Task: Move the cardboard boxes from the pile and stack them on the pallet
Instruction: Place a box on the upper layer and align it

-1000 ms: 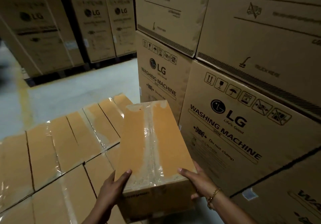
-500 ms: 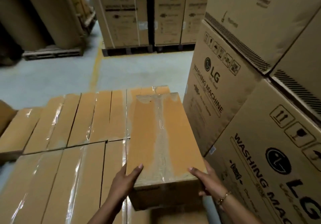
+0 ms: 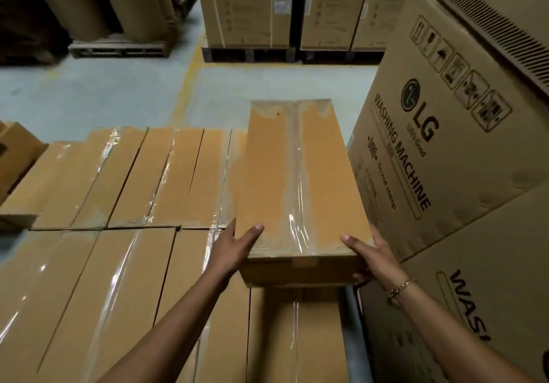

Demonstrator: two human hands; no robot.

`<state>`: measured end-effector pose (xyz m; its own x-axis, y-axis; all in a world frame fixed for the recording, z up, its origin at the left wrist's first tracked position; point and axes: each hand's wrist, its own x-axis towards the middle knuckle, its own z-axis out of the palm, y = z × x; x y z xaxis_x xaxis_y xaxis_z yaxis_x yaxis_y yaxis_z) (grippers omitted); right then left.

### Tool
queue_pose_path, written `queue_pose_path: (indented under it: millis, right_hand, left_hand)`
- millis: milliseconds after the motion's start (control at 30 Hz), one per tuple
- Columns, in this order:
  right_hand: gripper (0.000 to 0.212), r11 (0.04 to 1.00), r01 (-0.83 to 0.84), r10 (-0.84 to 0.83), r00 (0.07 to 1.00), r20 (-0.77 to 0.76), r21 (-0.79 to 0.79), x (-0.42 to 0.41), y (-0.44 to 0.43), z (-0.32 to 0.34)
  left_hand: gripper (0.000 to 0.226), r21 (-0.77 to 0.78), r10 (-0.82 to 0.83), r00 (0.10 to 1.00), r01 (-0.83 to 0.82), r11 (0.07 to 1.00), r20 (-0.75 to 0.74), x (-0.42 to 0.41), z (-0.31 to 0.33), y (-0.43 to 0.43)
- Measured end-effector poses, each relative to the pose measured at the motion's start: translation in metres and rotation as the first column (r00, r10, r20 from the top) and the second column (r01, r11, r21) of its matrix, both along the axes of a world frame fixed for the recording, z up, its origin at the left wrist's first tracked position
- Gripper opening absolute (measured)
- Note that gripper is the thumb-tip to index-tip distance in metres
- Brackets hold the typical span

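- Two hands carry one taped cardboard box (image 3: 297, 180), lengthways away from the person and raised above a flat layer of similar boxes (image 3: 133, 180).
- Left hand (image 3: 234, 249) clamps the near left corner. Its thumb lies across the top and its fingers press flat along the side, probably to stop the load from swinging.
- Right hand (image 3: 371, 258), with a bracelet (image 3: 401, 287) on the wrist, grips the near right corner. The thumb is on top and the fingers curl round the edge and under, taking the weight.
- Both grips sit at the near end, so the far end can be lowered first onto the layer.
- Whether the far end touches the boxes below cannot be told.
- Any pallet under the layer is hidden by the boxes.
- Close on the right stands an LG washing machine carton (image 3: 445, 145), leaving little room for the right hand's fingers.
- Next comes setting it down flush with its neighbours, and a skewed drop would leave a gap in the row.
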<state>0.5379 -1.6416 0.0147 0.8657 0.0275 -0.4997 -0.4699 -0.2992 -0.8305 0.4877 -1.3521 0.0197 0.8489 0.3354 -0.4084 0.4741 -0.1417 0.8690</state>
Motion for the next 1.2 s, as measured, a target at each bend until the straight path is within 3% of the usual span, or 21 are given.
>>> queue_pose_path:
  millis: [133,233,300,433,533,733,900,1033,1200]
  right_hand:
    - [0.064,1.000,0.007,-0.008,0.999,0.048,0.013,0.062,0.002,-0.031]
    - [0.052,1.000,-0.007,0.004,0.995,0.101,0.030,0.109,0.005,-0.052]
    - [0.058,0.999,-0.012,0.007,0.992,0.128,0.038,0.137,0.009,-0.068]
    - [0.084,0.998,-0.034,0.026,0.990,0.141,0.055,0.175,0.016,-0.100]
    - [0.101,0.997,-0.043,0.034,0.988,0.153,0.062,0.189,0.021,-0.123]
    - [0.107,0.996,-0.027,0.014,0.990,0.142,0.086,0.205,0.024,-0.163]
    - [0.093,0.997,-0.004,-0.007,0.992,0.128,0.080,0.205,0.024,-0.184]
    - [0.075,0.996,-0.016,0.008,0.996,0.092,0.088,0.206,0.022,-0.183]
    - [0.105,0.985,0.079,-0.063,0.992,-0.105,0.153,0.202,0.000,-0.199]
  left_hand:
    - [0.080,0.024,0.029,0.999,-0.030,0.999,0.033,0.059,-0.030,0.001]
    - [0.063,0.044,0.015,0.999,-0.017,0.999,0.044,0.100,-0.053,0.006]
    - [0.071,0.064,0.028,0.998,-0.031,0.997,0.057,0.125,-0.071,0.011]
    - [0.043,0.071,0.030,0.996,-0.036,0.997,0.084,0.164,-0.100,0.018]
    - [0.052,0.070,0.021,0.996,-0.027,0.997,0.084,0.180,-0.119,0.023]
    - [0.057,0.073,0.009,0.997,-0.014,0.997,0.073,0.198,-0.151,0.023]
    - [0.060,0.074,-0.002,0.995,-0.005,0.997,0.103,0.204,-0.165,0.016]
    - [0.043,0.049,0.029,0.994,-0.035,0.998,0.109,0.206,-0.171,0.020]
    - [0.086,-0.242,0.204,0.979,-0.201,0.949,-0.013,0.189,-0.206,0.033]
